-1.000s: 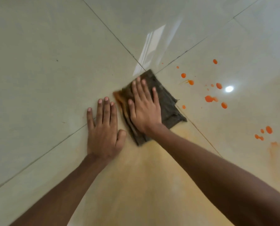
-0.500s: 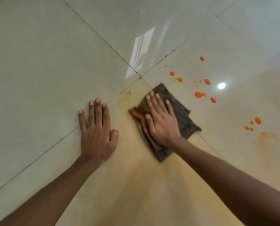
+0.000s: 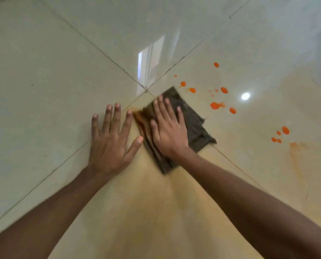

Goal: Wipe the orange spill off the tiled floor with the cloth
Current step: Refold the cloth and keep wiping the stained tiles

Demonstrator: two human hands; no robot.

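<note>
A dark grey folded cloth [image 3: 193, 124] lies on the glossy beige tiled floor [image 3: 43, 71], its left edge stained orange. My right hand [image 3: 167, 129] presses flat on the cloth, fingers spread and pointing away from me. My left hand [image 3: 112, 139] rests flat on the bare tile just left of the cloth, thumb almost touching it. Bright orange drops [image 3: 214, 105] dot the tile right of the cloth. Another small cluster of orange drops [image 3: 285, 130] sits farther right. A pale orange smear [image 3: 156, 202] covers the tile between my forearms.
Dark grout lines cross at a joint [image 3: 146, 89] just beyond the cloth's far corner. A faint orange streak [image 3: 294, 156] runs down the right tile. A round lamp reflection [image 3: 245, 96] and a window reflection [image 3: 150, 62] shine on the floor.
My right hand has pushed the cloth away from me and leftwards, back toward the grout joint, so it now lies next to my left hand. My left hand has stayed planted.
</note>
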